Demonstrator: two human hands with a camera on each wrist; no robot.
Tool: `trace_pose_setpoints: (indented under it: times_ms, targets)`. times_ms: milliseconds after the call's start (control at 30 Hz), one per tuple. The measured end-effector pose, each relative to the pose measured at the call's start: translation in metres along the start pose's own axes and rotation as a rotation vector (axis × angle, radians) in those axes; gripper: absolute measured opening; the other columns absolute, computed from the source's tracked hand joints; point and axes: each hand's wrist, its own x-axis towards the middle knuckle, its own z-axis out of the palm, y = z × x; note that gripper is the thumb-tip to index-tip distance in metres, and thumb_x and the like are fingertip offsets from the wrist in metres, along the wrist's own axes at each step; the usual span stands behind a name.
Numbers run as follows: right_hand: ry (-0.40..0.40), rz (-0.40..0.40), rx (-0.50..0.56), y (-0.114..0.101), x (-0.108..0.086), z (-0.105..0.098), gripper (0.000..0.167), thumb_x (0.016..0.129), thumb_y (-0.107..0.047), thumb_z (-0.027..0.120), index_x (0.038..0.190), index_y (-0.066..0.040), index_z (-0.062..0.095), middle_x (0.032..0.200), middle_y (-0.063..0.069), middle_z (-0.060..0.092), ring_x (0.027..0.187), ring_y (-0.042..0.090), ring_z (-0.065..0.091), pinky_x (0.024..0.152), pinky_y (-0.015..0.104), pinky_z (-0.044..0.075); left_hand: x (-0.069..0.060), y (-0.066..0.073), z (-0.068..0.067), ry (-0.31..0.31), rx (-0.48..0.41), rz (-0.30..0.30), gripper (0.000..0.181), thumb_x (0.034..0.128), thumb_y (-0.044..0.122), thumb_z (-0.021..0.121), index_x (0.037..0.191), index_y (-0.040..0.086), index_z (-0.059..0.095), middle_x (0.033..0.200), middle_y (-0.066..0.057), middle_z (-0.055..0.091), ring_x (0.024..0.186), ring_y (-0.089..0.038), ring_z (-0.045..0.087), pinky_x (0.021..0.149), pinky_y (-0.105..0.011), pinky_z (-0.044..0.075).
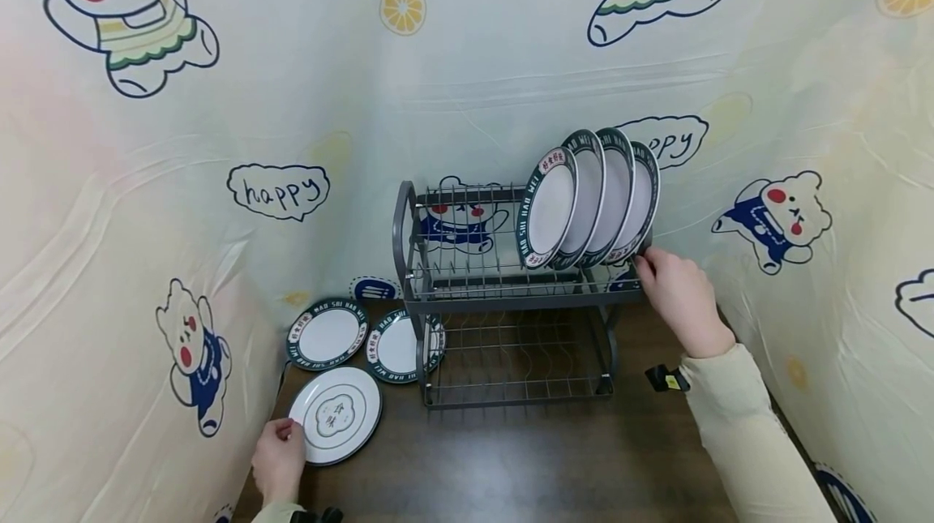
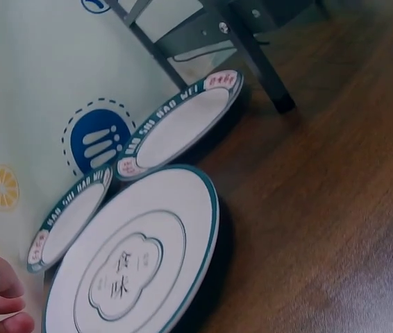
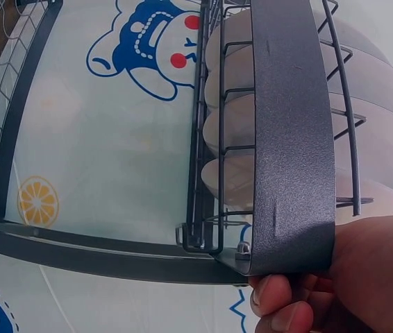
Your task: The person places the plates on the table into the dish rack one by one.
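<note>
My left hand (image 1: 280, 458) is at the left edge of a plate (image 1: 336, 416) with a floral mark in its middle; in the left wrist view its curled fingers (image 2: 7, 298) are beside that plate (image 2: 134, 263), and contact is unclear. My right hand (image 1: 680, 296) grips the right end of the dark two-tier rack (image 1: 474, 306); in the right wrist view its fingers (image 3: 273, 295) curl round the lower end of the metal side frame (image 3: 294, 152). Several green-rimmed plates (image 1: 549, 207) stand upright in the upper tier's right part.
Two green-rimmed plates, one (image 1: 328, 334) at the back left and another (image 1: 394, 346) partly behind the rack's left leg, lie on the brown table (image 1: 533, 458). The rack's lower tier holds no plates. Patterned cloth (image 1: 467, 101) rises behind and at both sides.
</note>
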Motion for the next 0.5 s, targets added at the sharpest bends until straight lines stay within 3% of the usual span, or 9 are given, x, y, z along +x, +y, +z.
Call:
trace_pose_setpoints:
  times_ms: [267, 500]
  targets:
    - [0.001, 0.002, 0.01, 0.0, 0.0, 0.0, 0.029, 0.108, -0.015, 0.053, 0.081, -0.003, 0.057, 0.06, 0.005, 0.046, 0.053, 0.023, 0.046, 0.046, 0.034, 0.034, -0.001, -0.013, -0.003, -0.005, 0.003, 0.001, 0.045, 0.0982, 0.011, 0.052, 0.135, -0.014, 0.048, 0.125, -0.035, 0.048, 0.116, -0.052, 0.047, 0.098, -0.069, 0.04]
    - [-0.005, 0.002, 0.011, 0.0, 0.0, 0.001, 0.028, 0.107, -0.015, 0.053, 0.082, -0.002, 0.057, 0.06, 0.005, 0.046, 0.053, 0.023, 0.046, 0.046, 0.034, 0.034, 0.001, -0.023, -0.001, -0.038, -0.014, -0.062, 0.058, 0.0977, 0.013, 0.053, 0.146, -0.013, 0.034, 0.132, -0.037, 0.041, 0.122, -0.054, 0.042, 0.103, -0.069, 0.037]
